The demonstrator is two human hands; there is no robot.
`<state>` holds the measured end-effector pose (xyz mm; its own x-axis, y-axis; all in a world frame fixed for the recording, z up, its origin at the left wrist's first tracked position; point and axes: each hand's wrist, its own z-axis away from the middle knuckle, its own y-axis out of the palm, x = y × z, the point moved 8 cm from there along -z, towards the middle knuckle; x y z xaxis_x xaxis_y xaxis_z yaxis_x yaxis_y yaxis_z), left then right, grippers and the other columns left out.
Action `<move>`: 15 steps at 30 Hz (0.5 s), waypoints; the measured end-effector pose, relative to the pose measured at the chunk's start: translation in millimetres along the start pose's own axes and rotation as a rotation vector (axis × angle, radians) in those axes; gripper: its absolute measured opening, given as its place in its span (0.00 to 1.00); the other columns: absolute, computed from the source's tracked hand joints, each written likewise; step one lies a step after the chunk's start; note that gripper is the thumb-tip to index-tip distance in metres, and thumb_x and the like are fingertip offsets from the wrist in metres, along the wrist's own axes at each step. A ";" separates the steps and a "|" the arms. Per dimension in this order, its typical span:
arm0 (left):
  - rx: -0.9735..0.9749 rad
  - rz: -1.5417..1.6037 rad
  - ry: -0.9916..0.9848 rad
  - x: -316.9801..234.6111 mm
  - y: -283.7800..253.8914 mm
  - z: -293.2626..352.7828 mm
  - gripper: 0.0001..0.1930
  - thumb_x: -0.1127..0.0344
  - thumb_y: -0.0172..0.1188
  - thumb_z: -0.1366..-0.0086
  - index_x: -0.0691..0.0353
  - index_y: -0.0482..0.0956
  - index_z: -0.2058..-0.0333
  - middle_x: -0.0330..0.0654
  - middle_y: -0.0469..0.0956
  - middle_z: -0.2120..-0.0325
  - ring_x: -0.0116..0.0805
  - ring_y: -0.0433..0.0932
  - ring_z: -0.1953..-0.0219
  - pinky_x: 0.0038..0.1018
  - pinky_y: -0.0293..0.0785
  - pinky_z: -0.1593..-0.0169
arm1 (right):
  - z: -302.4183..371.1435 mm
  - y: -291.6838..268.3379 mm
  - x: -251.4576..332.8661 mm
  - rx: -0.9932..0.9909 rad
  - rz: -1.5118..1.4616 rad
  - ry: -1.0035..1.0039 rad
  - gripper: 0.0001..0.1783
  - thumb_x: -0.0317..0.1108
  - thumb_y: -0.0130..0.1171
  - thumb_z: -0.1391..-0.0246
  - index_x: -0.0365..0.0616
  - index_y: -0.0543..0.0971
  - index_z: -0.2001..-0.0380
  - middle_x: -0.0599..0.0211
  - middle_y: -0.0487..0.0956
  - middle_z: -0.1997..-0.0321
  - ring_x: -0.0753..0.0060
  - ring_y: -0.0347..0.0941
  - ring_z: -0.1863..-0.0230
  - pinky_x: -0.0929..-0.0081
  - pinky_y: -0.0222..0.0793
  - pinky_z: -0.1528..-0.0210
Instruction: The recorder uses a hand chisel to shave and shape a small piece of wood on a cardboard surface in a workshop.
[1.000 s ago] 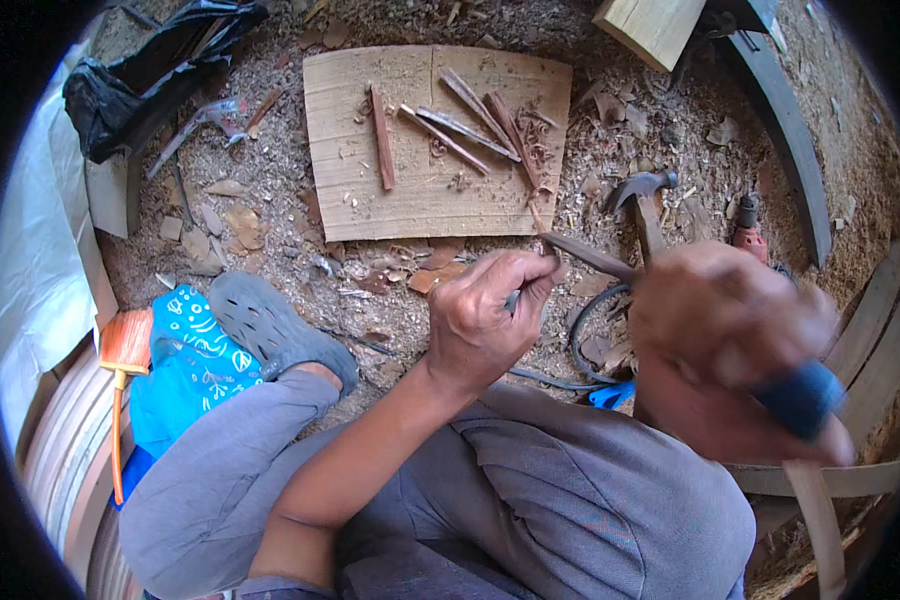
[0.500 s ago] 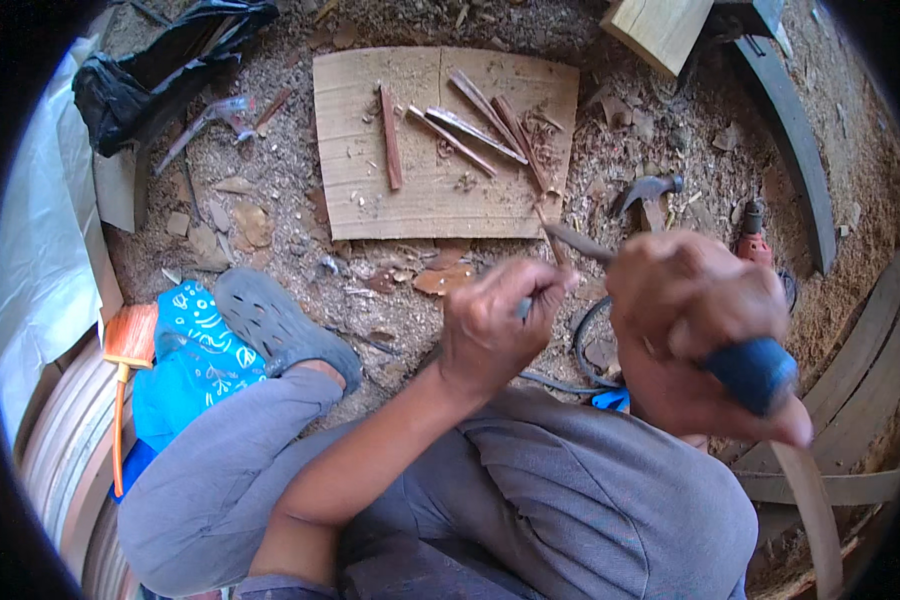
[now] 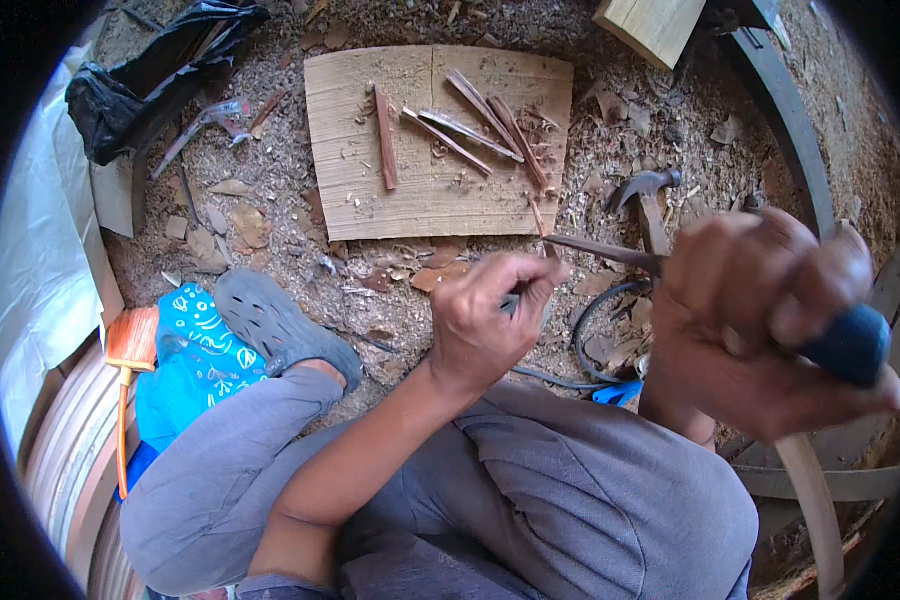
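Observation:
My left hand [image 3: 488, 315] is closed in a pinch around a thin reddish wooden stick [image 3: 540, 222], whose end sticks out past the fingers towards the board. My right hand [image 3: 760, 320] is wrapped around a knife with a blue handle [image 3: 852, 345]; its narrow dark blade [image 3: 605, 250] tapers to the left, the tip at the stick. Under the stick's far end lies a pale wooden board [image 3: 370, 215], strewn with shavings. On it rest several reddish wood strips [image 3: 385, 138], some lying crosswise over one another.
A claw hammer [image 3: 652, 195] lies right of the board. Further right is a curved grey bar [image 3: 785, 120]; a wood block [image 3: 655, 30] sits at the far right. At left are a brush [image 3: 132, 340], a blue patterned cloth [image 3: 205, 355] and a black plastic bag [image 3: 155, 75]. Shavings cover the ground.
My right hand has moved to the right and drawn the knife back, so more of its blade shows beside the stick. My left hand has shifted slightly left.

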<state>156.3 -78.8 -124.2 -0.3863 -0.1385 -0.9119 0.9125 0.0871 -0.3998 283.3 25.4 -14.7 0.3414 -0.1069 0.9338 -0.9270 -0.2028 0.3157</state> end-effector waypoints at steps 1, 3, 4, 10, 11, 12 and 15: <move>-0.005 0.031 0.034 -1.9 1.6 -0.9 0.07 0.69 0.75 0.41 0.62 0.84 0.69 0.43 0.85 0.74 0.36 0.84 0.74 0.29 0.78 0.70 | 2.5 -20.2 13.4 -0.011 0.012 -0.045 0.30 0.65 0.44 0.32 0.56 0.73 0.78 0.80 0.63 0.86 0.85 0.54 0.89 0.77 0.55 0.87; -0.008 0.041 0.045 -5.5 -1.1 5.4 0.07 0.70 0.73 0.39 0.62 0.82 0.69 0.44 0.84 0.74 0.40 0.85 0.73 0.31 0.78 0.72 | 8.6 -11.4 5.4 -0.042 0.012 -0.030 0.31 0.67 0.45 0.32 0.55 0.73 0.77 0.80 0.63 0.86 0.85 0.54 0.89 0.77 0.53 0.87; -0.001 0.038 0.017 -4.9 -1.8 5.2 0.07 0.70 0.73 0.39 0.62 0.82 0.69 0.44 0.85 0.74 0.40 0.85 0.73 0.31 0.78 0.72 | 10.9 -4.2 -0.2 -0.069 0.020 -0.020 0.31 0.68 0.45 0.32 0.55 0.73 0.77 0.79 0.63 0.86 0.86 0.55 0.89 0.78 0.52 0.87; -0.031 0.045 -0.015 5.2 -7.7 3.4 0.08 0.70 0.76 0.41 0.65 0.85 0.68 0.45 0.86 0.73 0.31 0.85 0.74 0.26 0.79 0.70 | 25.4 -9.1 2.7 -0.131 -0.060 -0.057 0.35 0.74 0.43 0.34 0.53 0.72 0.72 0.76 0.65 0.84 0.83 0.55 0.88 0.77 0.50 0.87; -0.027 0.101 -0.036 6.1 -3.0 -1.7 0.08 0.70 0.76 0.41 0.65 0.84 0.69 0.45 0.86 0.73 0.32 0.85 0.74 0.27 0.79 0.70 | 28.8 -21.3 5.6 -0.257 -0.027 -0.114 0.35 0.75 0.43 0.35 0.53 0.72 0.71 0.76 0.66 0.84 0.82 0.55 0.88 0.77 0.49 0.87; -0.023 0.112 -0.030 4.4 -2.4 -0.9 0.08 0.70 0.76 0.41 0.65 0.84 0.69 0.45 0.86 0.73 0.32 0.85 0.74 0.27 0.79 0.70 | 30.8 -31.0 11.1 -0.383 0.005 -0.172 0.36 0.76 0.43 0.35 0.52 0.72 0.70 0.76 0.68 0.83 0.81 0.54 0.88 0.78 0.49 0.87; 0.034 0.075 -0.007 -3.4 -1.9 8.1 0.07 0.70 0.73 0.39 0.62 0.82 0.69 0.45 0.85 0.73 0.40 0.86 0.73 0.32 0.78 0.72 | 17.0 3.8 -4.4 -0.118 -0.069 0.010 0.37 0.77 0.45 0.38 0.51 0.72 0.70 0.74 0.68 0.83 0.81 0.57 0.88 0.78 0.50 0.87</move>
<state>157.0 -86.5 -119.6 -0.3160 -0.1394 -0.9385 0.9429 0.0639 -0.3269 280.9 8.5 -20.5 0.4044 -0.0867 0.9105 -0.9132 -0.0936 0.3967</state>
